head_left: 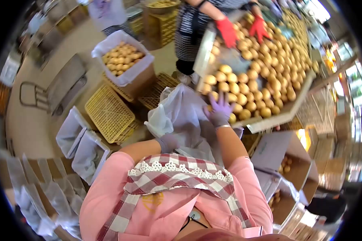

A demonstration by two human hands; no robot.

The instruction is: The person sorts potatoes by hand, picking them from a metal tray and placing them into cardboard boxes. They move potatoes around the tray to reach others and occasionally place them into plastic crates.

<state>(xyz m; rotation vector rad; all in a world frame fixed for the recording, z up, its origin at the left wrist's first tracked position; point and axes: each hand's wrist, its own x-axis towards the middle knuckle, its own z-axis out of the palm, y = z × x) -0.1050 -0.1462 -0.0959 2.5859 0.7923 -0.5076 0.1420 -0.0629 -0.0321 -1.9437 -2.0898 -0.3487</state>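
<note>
My right hand (220,109), in a purple glove, reaches over the near edge of a sorting table (285,119). Its fingers are spread at the round yellow-brown fruits (242,99) lying there. My left hand (168,143), in a greyish-purple glove, is low at the side of a translucent plastic liner (185,108). That liner stands loosely bunched in front of my body, below the table edge. The fingers of my left hand are partly hidden, and I cannot tell whether they grip the plastic.
Across the table, a person's red-gloved hands (228,32) work among the fruits. A lined box of fruits (122,58) stands left of the liner, near yellow crates (110,113). A flat trolley (66,82) is farther left. Open cartons (287,160) stand on the right.
</note>
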